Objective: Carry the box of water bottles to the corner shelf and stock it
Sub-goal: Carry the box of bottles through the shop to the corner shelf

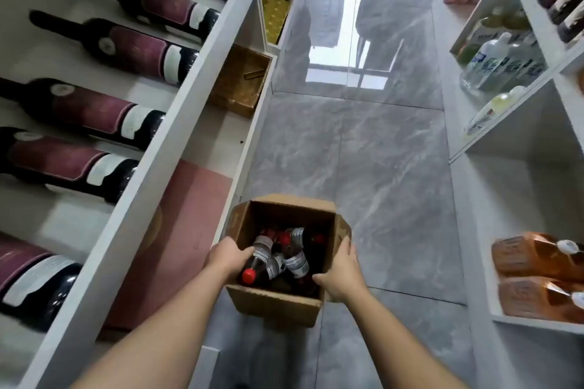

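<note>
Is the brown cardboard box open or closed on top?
Open: the brown cardboard box has its flaps folded outward, and red-capped bottles show inside.

Two bare forearms in view, no sleeves visible up to frame edge. Left hand bare: no glove, ring, watch or band. Right hand likewise bare, wrist unadorned. Fingernails short where seen. No markings discernible; slight motion blur.

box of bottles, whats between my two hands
In the head view, between the left hand and right hand sits the open cardboard box, with red-capped bottles lying inside.
</note>
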`<control>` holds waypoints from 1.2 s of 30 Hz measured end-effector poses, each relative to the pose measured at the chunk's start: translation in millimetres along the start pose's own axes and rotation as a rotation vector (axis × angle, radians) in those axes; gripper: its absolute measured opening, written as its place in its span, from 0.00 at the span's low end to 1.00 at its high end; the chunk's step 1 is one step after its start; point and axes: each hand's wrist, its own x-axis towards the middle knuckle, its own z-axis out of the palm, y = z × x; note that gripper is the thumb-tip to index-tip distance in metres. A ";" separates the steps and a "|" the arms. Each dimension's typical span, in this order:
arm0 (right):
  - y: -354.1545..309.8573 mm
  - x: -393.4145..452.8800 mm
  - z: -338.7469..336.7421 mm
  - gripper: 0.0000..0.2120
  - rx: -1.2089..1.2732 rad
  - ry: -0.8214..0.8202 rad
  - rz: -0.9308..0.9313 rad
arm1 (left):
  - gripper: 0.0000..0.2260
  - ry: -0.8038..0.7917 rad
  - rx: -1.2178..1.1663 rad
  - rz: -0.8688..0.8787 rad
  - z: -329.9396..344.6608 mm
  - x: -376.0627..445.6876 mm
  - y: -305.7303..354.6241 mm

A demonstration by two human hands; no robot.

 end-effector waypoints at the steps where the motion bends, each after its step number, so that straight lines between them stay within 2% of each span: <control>1: 3.0 4.9 4.7 0.57 0.021 -0.003 0.055 | 0.24 -0.020 -0.005 0.012 6.3 6.4 -1.9; 3: 9.2 17.9 13.6 0.51 0.052 -0.011 0.131 | 0.23 -0.024 -0.016 0.019 14.7 18.1 -7.3; 7: 15.9 46.1 30.4 0.24 0.051 0.017 0.199 | 0.22 -0.018 0.033 -0.004 27.8 41.8 -13.0; 10: 13.4 61.8 33.1 0.11 -0.024 0.089 0.229 | 0.16 0.041 0.086 0.007 24.3 45.8 -6.4; 14: 10.3 58.6 18.8 0.12 -0.051 0.133 0.233 | 0.15 0.088 0.161 0.078 18.3 36.0 4.5; 20: -13.4 3.8 -47.4 0.11 -0.079 0.142 0.167 | 0.15 0.062 0.063 0.107 -30.9 -27.6 27.3; 26: -67.1 -96.7 -180.2 0.12 -0.180 0.176 0.088 | 0.13 0.109 -0.027 0.211 -134.5 -139.5 89.2; 29: -94.7 -152.0 -252.9 0.12 -0.191 0.238 0.037 | 0.12 0.173 -0.042 0.284 -198.1 -204.7 129.6; 36: -162.5 -249.2 -408.8 0.11 -0.133 0.426 -0.098 | 0.17 0.321 -0.112 0.410 -330.3 -308.6 221.5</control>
